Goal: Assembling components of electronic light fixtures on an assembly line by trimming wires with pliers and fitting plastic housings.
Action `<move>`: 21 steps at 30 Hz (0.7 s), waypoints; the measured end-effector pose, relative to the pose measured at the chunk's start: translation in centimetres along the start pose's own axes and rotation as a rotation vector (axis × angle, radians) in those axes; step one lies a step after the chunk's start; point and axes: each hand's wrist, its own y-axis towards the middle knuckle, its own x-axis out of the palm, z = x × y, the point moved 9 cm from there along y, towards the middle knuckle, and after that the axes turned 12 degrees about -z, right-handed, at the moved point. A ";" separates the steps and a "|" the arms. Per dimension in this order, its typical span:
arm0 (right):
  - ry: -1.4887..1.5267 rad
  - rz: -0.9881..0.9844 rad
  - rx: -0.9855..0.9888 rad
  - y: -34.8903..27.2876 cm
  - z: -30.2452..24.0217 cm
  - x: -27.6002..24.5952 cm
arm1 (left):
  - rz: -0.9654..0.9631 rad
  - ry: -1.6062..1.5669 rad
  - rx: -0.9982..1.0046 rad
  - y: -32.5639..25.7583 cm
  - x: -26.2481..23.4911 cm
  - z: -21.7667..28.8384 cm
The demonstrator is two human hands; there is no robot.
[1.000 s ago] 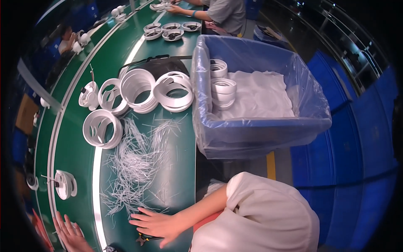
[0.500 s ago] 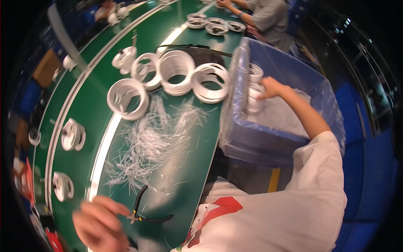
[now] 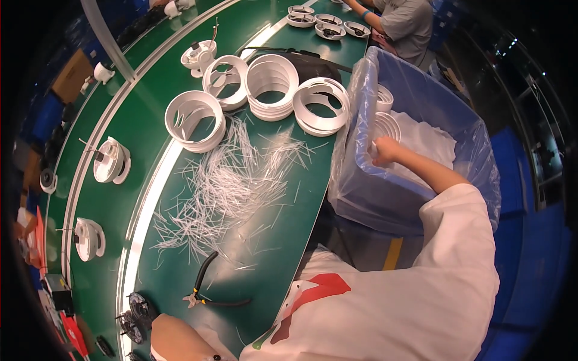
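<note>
As I looked over the green worktable [image 3: 171,271], the blue bin [image 3: 385,207] stood against its right edge, lined with clear plastic [image 3: 355,141] that was folded out over the rim. A crumpled white sheet [image 3: 428,141] lay in the bin, and two stacks of white rings stood along its left side. Out on the table were four wider groups of white rings [image 3: 271,111], set close together. Low on the left, the person's left forearm [image 3: 180,340] came into sight but the hand itself did not, so I could not tell its grip.

Of the two stacks in the bin, the nearer stack [image 3: 385,125] was round and smooth, its rims showing as circles one inside another; the farther stack [image 3: 384,97], much the same, sat just behind it. The right hand [image 3: 387,151] was down inside the bin at the near side of that nearer stack, fingers bent downward against it. I could not tell whether they pinched it or only rested there.

Black-handled pliers [image 3: 194,298] lay spread on the table, apart from a loose heap of thin white strands [image 3: 226,186].
</note>
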 end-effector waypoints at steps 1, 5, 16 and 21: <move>-0.022 0.028 -0.027 0.0 -0.5 0.2 | -0.001 -0.074 -0.028 0.1 0.1 -0.3; -0.089 -0.046 0.049 0.4 -1.5 0.0 | 0.148 -0.050 -0.013 -0.4 0.0 0.0; 0.461 0.328 0.027 -7.7 2.8 -15.8 | 0.260 0.098 0.136 -4.6 -1.5 2.4; 0.833 0.911 -0.069 -17.9 -3.8 -22.6 | 0.153 -0.001 0.240 -4.4 -1.2 2.6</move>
